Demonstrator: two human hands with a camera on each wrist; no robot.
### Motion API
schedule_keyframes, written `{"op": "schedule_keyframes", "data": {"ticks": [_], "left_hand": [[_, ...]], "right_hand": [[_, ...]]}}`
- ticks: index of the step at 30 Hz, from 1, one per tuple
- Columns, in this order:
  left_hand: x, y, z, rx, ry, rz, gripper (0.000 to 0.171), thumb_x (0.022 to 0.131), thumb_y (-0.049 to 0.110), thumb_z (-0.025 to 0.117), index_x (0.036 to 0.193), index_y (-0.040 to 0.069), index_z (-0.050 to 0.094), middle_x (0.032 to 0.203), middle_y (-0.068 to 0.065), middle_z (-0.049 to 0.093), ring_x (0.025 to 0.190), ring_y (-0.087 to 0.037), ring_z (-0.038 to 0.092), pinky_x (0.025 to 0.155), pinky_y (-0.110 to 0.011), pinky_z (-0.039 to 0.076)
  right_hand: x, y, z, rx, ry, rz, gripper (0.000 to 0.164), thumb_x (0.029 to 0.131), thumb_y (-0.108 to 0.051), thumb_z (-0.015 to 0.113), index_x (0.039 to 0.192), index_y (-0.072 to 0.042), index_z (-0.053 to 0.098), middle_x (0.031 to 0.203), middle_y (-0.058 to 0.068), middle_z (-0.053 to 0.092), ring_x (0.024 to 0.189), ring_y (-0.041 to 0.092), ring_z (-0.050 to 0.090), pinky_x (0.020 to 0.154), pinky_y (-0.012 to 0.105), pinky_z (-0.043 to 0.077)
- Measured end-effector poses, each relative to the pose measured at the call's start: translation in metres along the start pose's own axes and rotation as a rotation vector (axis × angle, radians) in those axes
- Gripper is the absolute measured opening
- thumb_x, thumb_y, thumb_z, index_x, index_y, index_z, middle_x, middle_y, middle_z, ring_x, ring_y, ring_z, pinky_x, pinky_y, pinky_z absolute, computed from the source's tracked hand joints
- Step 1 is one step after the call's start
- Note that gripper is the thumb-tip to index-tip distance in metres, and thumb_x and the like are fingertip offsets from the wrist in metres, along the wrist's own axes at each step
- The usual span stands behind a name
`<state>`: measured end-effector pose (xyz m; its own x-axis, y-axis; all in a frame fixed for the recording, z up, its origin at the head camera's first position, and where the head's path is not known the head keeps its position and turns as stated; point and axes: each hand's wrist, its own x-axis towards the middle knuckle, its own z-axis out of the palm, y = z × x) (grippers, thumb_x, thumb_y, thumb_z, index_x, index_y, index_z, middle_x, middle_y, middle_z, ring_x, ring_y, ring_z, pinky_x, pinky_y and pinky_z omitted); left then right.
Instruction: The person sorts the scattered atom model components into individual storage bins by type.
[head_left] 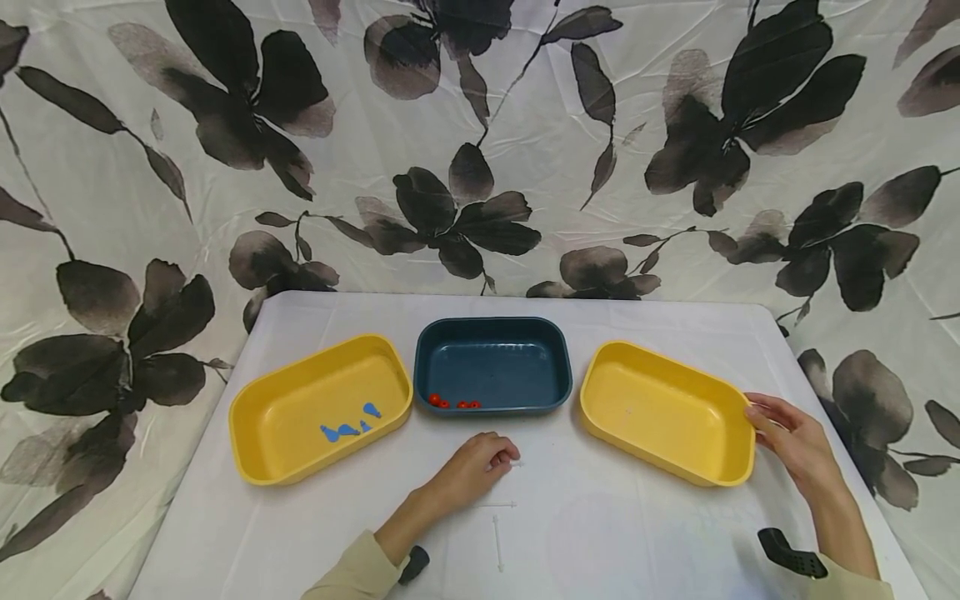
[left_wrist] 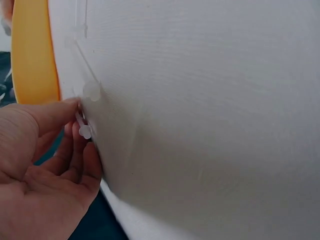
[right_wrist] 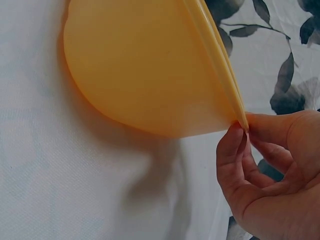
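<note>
My left hand (head_left: 468,471) is low over the white table, in front of the dark blue tray (head_left: 495,362). In the left wrist view its thumb and fingers pinch a small clear plastic stick with a round end (left_wrist: 85,131). Similar clear sticks (head_left: 497,542) lie on the cloth beside that hand. On the right, my right hand (head_left: 798,442) pinches the rim of a yellow tray (head_left: 660,417) at its right end, thumb and fingers on either side of the edge in the right wrist view. No pieces show inside this tray.
Several small red pieces (head_left: 435,400) lie along the blue tray's near side. A second yellow tray (head_left: 292,400) at the left holds several small blue pieces (head_left: 347,430). Behind the table (head_left: 570,533) hangs a floral cloth (head_left: 570,167).
</note>
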<state>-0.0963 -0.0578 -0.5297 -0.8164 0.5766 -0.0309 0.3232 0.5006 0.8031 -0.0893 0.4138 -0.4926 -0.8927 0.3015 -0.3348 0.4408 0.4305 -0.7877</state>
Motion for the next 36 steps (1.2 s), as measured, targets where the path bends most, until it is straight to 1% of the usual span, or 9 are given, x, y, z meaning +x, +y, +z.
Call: {"op": "schedule_keyframes", "data": {"ticks": [6,10,14,18,25,30,36], "left_hand": [[0.002,0.006,0.001,-0.018,0.02,-0.007,0.011,0.098,-0.002,0.066,0.107,0.002,0.072,0.094,-0.001,0.061,0.086,-0.009,0.054,0.08,-0.022,0.052],[0.005,0.01,0.002,-0.045,0.036,0.012,0.011,0.098,-0.003,0.066,0.107,0.0,0.07,0.097,-0.005,0.063,0.088,-0.012,0.056,0.081,-0.023,0.053],[0.008,0.015,0.002,-0.067,0.044,0.031,0.009,0.098,-0.003,0.065,0.106,-0.002,0.069,0.098,-0.007,0.064,0.09,-0.017,0.058,0.083,-0.025,0.054],[0.014,0.021,0.003,-0.107,0.035,0.011,0.009,0.099,0.0,0.064,0.107,0.0,0.068,0.098,-0.005,0.065,0.09,-0.016,0.06,0.084,-0.026,0.054],[0.022,0.032,0.001,-0.231,0.021,-0.058,0.011,0.099,0.006,0.068,0.11,0.003,0.068,0.1,-0.001,0.067,0.09,-0.012,0.061,0.083,-0.021,0.054],[0.028,0.042,-0.002,-0.298,0.038,-0.091,0.012,0.099,0.008,0.069,0.109,0.003,0.069,0.103,-0.002,0.068,0.091,-0.013,0.062,0.083,-0.019,0.054],[0.035,0.052,-0.003,-0.327,0.066,-0.099,0.012,0.097,0.009,0.071,0.108,0.003,0.07,0.101,-0.002,0.069,0.09,-0.014,0.063,0.08,-0.019,0.054]], "right_hand": [[0.0,0.0,0.0,0.005,-0.004,-0.005,0.069,0.104,-0.045,0.058,0.151,0.003,0.042,0.134,0.012,0.052,0.09,-0.006,0.055,0.077,0.012,0.054],[0.0,-0.001,0.0,0.002,-0.006,-0.006,0.07,0.104,-0.046,0.058,0.152,0.003,0.041,0.136,0.013,0.051,0.09,-0.006,0.055,0.078,0.012,0.054],[0.0,-0.001,0.001,-0.005,-0.009,0.007,0.072,0.104,-0.047,0.057,0.153,0.002,0.04,0.144,0.02,0.045,0.091,-0.006,0.054,0.08,0.012,0.054],[0.0,-0.001,0.001,-0.01,-0.009,0.017,0.071,0.104,-0.047,0.056,0.154,0.001,0.039,0.147,0.022,0.043,0.091,-0.006,0.053,0.081,0.013,0.054],[-0.001,-0.001,0.001,-0.009,-0.002,0.023,0.071,0.104,-0.047,0.056,0.154,0.001,0.039,0.147,0.022,0.044,0.092,-0.005,0.053,0.079,0.011,0.054],[-0.001,0.0,0.001,-0.015,0.002,0.015,0.07,0.104,-0.047,0.056,0.153,0.001,0.04,0.145,0.021,0.045,0.092,-0.005,0.053,0.078,0.01,0.053],[-0.001,0.0,0.001,-0.013,0.0,0.012,0.071,0.104,-0.047,0.056,0.153,0.001,0.04,0.145,0.021,0.045,0.092,-0.005,0.053,0.078,0.01,0.053]]}}
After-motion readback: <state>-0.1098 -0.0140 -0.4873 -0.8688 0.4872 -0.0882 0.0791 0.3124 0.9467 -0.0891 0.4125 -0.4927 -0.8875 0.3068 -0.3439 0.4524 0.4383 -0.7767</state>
